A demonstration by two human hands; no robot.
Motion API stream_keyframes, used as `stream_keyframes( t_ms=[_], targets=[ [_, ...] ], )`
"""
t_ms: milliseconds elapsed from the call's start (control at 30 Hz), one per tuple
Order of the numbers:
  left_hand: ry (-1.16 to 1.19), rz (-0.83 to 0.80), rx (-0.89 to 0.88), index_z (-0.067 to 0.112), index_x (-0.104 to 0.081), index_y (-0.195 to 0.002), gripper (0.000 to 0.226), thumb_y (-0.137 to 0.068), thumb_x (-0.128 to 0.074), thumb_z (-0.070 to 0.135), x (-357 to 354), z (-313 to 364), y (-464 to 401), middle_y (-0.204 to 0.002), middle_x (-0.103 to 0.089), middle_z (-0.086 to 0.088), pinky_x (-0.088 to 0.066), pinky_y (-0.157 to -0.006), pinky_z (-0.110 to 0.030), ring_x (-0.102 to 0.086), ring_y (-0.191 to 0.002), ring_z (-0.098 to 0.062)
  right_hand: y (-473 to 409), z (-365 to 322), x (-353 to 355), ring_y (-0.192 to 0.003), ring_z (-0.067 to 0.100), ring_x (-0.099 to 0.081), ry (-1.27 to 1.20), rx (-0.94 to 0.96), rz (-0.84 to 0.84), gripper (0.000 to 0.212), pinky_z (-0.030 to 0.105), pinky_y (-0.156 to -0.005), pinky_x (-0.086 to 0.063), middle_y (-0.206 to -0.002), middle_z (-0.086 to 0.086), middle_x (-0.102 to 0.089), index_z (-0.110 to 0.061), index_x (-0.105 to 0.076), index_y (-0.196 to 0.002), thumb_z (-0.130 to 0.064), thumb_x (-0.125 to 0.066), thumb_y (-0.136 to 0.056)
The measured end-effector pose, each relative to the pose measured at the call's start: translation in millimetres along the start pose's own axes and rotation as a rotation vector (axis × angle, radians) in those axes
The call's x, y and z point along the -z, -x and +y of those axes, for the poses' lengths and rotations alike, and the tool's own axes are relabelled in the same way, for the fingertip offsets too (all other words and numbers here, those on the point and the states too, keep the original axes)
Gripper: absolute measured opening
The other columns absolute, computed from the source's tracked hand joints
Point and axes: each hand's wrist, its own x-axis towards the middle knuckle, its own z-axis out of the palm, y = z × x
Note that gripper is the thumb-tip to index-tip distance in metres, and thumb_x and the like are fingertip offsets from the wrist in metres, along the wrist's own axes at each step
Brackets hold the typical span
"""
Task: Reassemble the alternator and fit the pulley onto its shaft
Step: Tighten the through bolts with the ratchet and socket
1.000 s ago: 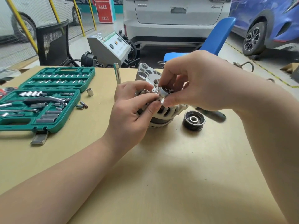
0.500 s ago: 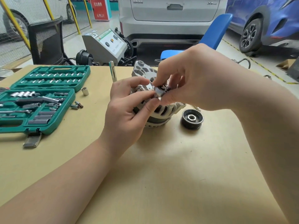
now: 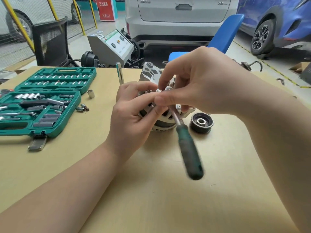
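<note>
While the alternator [image 3: 161, 118] is being steadied on the bench [image 3: 151, 190] by the left hand [image 3: 133, 113], whose fingers are curled against its housing, a green-handled driver [image 3: 188, 148] is being pinched at its shaft by the right hand [image 3: 202, 84]. Just beside the housing, the pulley [image 3: 201, 122] is lying flat; the socket case [image 3: 40, 105] is lying open well apart.

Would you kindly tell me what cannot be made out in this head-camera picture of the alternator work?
- The small part at the fingertips: the right hand and left hand cover it.
- The alternator top and its shaft: hidden behind both hands.
- The green-handled driver: motion-blurred, its tip hidden under the fingers, so which hand's grip holds it is unclear.
- Socket sizes in the green case: too small to read.
</note>
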Motion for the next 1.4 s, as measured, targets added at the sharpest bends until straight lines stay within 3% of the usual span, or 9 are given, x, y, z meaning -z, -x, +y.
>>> stream_keyframes(
  t_ms=[167,300,467,633,800,933,1067,1200,1400],
  targets=[
    [-0.05,-0.063,-0.013,0.011,-0.082,-0.113,0.018,-0.106,-0.067,0.018,0.8,0.0,-1.5,-0.123,-0.066,0.0,-0.042,-0.105,-0.036,-0.052,-0.123,-0.029,2.2,4.4,6.5,-0.083,0.009,-0.064,0.158,0.101,-0.083,0.015,0.041,-0.074,-0.057,-0.081,-0.01,-0.07,-0.047,-0.077,-0.095,-0.045,-0.08,-0.081],
    [-0.057,-0.058,-0.031,0.009,-0.081,-0.112,0.022,-0.108,-0.061,0.018,-2.0,-1.2,1.0,-0.125,-0.059,0.002,-0.042,-0.108,-0.041,-0.049,-0.126,-0.024,0.9,7.0,9.7,-0.087,0.013,-0.064,0.22,0.14,-0.11,0.03,0.044,-0.081,-0.055,-0.092,-0.013,-0.07,-0.045,-0.079,-0.102,-0.02,-0.084,-0.086],
    [0.032,0.014,-0.032,0.007,-0.075,-0.115,0.018,-0.101,-0.077,0.018,-0.8,-7.5,1.0,-0.123,-0.063,-0.01,-0.051,-0.103,-0.046,-0.061,-0.119,-0.031,2.3,2.0,6.2,-0.073,0.004,-0.07,0.063,0.02,-0.06,0.031,0.039,-0.072,-0.06,-0.076,-0.013,-0.073,-0.041,-0.077,-0.097,-0.06,-0.075,-0.073],
    [0.054,0.03,-0.075,0.021,-0.074,-0.112,0.014,-0.1,-0.075,0.029,-0.4,-5.7,0.6,-0.12,-0.064,-0.009,-0.049,-0.1,-0.036,-0.062,-0.116,-0.03,-2.1,0.2,-6.2,-0.068,-0.001,-0.062,0.135,-0.005,0.039,0.035,0.027,-0.061,-0.047,-0.076,-0.014,-0.065,-0.033,-0.072,-0.093,-0.066,-0.069,-0.082],
    [-0.003,0.017,-0.041,0.009,-0.081,-0.108,0.014,-0.101,-0.076,0.019,-0.6,-6.1,1.8,-0.121,-0.065,-0.005,-0.051,-0.101,-0.037,-0.062,-0.119,-0.03,2.9,0.9,3.6,-0.085,0.006,-0.066,0.196,0.046,-0.025,0.039,0.037,-0.081,-0.057,-0.087,-0.017,-0.072,-0.036,-0.069,-0.108,-0.053,-0.079,-0.074],
    [-0.001,0.016,-0.053,0.01,-0.081,-0.11,0.017,-0.103,-0.07,0.021,-1.1,-6.1,2.7,-0.124,-0.058,0.012,-0.049,-0.105,-0.038,-0.059,-0.124,-0.026,0.2,7.3,5.3,-0.078,0.008,-0.061,0.305,0.165,-0.014,0.03,0.013,-0.071,-0.046,-0.087,-0.013,-0.074,-0.035,-0.079,-0.105,-0.019,-0.085,-0.081],
    [0.016,0.052,-0.051,0.007,-0.08,-0.109,0.017,-0.099,-0.078,0.021,-2.6,-8.7,4.3,-0.123,-0.066,-0.003,-0.052,-0.102,-0.045,-0.062,-0.119,-0.031,1.6,1.8,7.0,-0.08,0.007,-0.071,0.162,0.08,-0.052,0.03,0.037,-0.079,-0.06,-0.081,-0.014,-0.076,-0.033,-0.081,-0.099,-0.045,-0.08,-0.072],
    [0.043,0.059,-0.085,0.016,-0.077,-0.104,0.015,-0.097,-0.08,0.029,-3.1,-8.3,4.4,-0.119,-0.067,-0.011,-0.052,-0.099,-0.043,-0.063,-0.114,-0.034,1.0,-2.7,-0.1,-0.067,0.006,-0.068,0.13,0.015,-0.028,0.044,0.038,-0.065,-0.06,-0.07,-0.013,-0.073,-0.03,-0.077,-0.08,-0.069,-0.064,-0.068],
    [0.024,0.049,-0.06,0.006,-0.081,-0.104,0.016,-0.099,-0.078,0.021,-2.9,-7.8,2.7,-0.121,-0.066,-0.004,-0.051,-0.1,-0.038,-0.063,-0.117,-0.031,3.9,-1.8,2.8,-0.074,0.011,-0.068,0.158,0.072,-0.017,0.03,0.04,-0.072,-0.058,-0.075,-0.009,-0.073,-0.032,-0.08,-0.093,-0.055,-0.077,-0.075]
  ],
)
